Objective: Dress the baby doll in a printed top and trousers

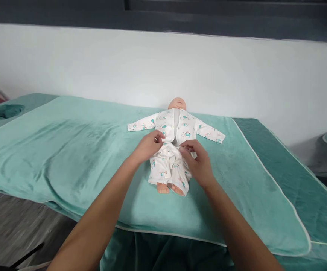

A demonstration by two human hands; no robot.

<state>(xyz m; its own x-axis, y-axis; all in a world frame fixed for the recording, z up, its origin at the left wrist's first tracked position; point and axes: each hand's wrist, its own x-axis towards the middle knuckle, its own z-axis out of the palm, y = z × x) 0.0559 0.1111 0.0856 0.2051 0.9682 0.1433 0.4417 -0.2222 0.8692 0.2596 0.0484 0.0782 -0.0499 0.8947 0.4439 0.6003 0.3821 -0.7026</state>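
Observation:
A baby doll (177,102) lies on its back with its head near the wall and its feet toward me. It wears a white printed jacket (187,126), open down the front, with both sleeves spread out. White trousers (160,169) in the same print are bunched around its legs, and the feet stick out below the cuffs. My left hand (149,145) pinches cloth at the left side of the trouser waist, close to the jacket's hem. At the other side of the waist, my right hand (197,161) has thumb and fingers closed on the trousers; its fingertips are partly hidden.
A light green blanket (75,150) with pale edging covers the bed, wrinkled on the left. Darker green cloth (282,154) shows beneath it at the right. A white wall (101,64) stands directly behind. Grey floor (13,214) lies at the lower left.

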